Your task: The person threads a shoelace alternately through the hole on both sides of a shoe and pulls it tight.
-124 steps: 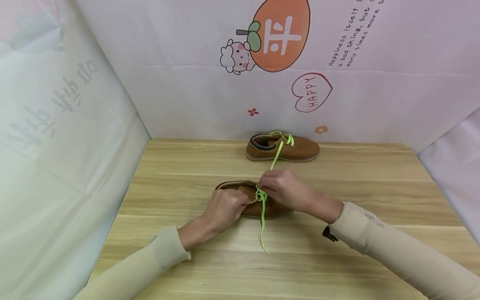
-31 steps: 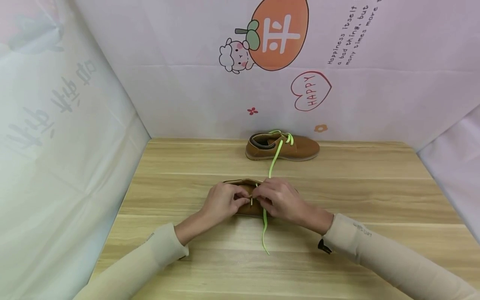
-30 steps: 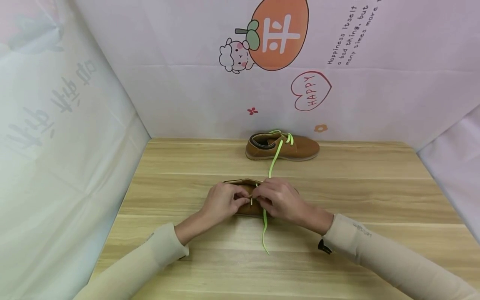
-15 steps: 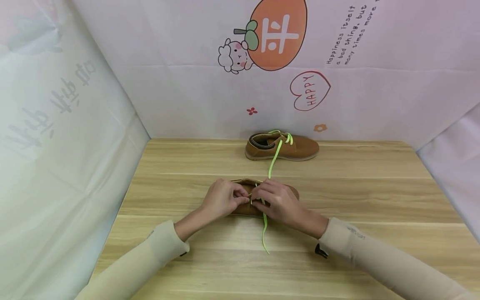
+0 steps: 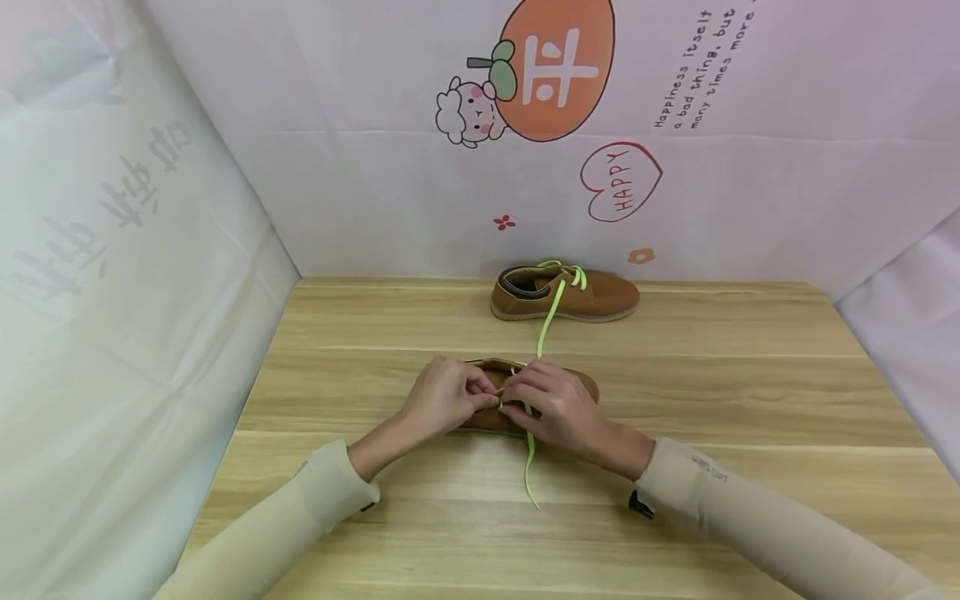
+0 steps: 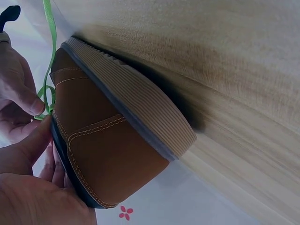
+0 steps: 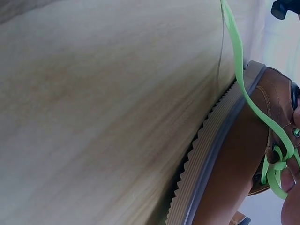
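Note:
A brown leather shoe (image 5: 583, 384) with lime-green laces lies between my two hands on the wooden table, its toe to the right. My left hand (image 5: 441, 397) pinches with thumb and fingers at the top of the lacing, beside the opening. Right against it, my right hand (image 5: 558, 410) pinches a short bit of lace, the fingertips of both hands nearly meeting. One loose shoelace end (image 5: 529, 471) hangs over the near side onto the table. In the right wrist view a loop of green shoelace (image 7: 276, 180) lies by my fingers. The fingers partly hide the upper eyelets.
A matching brown shoe (image 5: 609, 297) stands behind, near the back wall. From its lacing a green lace strand (image 5: 551, 321) runs forward to my right hand. White printed sheets (image 5: 375, 200) close off the back and both sides of the wooden table (image 5: 420, 533).
Over four seconds my right hand has come down and left from the lacing, and my left hand has turned to a fingertip pinch beside it. In the last half second the hands barely shift.

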`<state>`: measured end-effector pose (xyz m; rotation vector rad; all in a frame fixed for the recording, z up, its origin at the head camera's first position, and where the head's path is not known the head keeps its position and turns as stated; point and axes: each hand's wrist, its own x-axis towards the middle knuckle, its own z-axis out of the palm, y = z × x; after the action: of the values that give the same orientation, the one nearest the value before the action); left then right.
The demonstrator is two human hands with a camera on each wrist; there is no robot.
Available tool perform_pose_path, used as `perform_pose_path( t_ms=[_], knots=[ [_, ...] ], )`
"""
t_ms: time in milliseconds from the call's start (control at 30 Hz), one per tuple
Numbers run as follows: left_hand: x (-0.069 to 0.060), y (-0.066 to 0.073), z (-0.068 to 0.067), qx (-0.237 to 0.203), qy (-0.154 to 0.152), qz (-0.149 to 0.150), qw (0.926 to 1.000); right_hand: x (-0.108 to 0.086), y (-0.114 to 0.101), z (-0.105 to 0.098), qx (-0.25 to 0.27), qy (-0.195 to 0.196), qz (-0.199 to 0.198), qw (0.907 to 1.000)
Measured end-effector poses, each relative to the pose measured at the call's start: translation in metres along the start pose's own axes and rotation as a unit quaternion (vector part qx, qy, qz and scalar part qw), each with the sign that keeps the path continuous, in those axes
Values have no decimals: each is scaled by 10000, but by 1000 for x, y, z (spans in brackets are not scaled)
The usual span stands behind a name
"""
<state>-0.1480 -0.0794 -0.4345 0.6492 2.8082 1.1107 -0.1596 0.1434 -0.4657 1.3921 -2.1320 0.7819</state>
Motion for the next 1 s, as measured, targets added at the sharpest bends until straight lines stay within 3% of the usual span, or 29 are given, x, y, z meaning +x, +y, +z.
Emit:
perform_pose_path(
  t_ms=[500, 1000],
  knots=[
    [0, 0, 0, -43, -16, -31, 10000, -2, -3, 1, -109, 34, 114, 9999],
    [0, -1, 1, -14, 51, 29, 10000, -10, -10, -2, -211, 500, -31, 9985]
  ],
)
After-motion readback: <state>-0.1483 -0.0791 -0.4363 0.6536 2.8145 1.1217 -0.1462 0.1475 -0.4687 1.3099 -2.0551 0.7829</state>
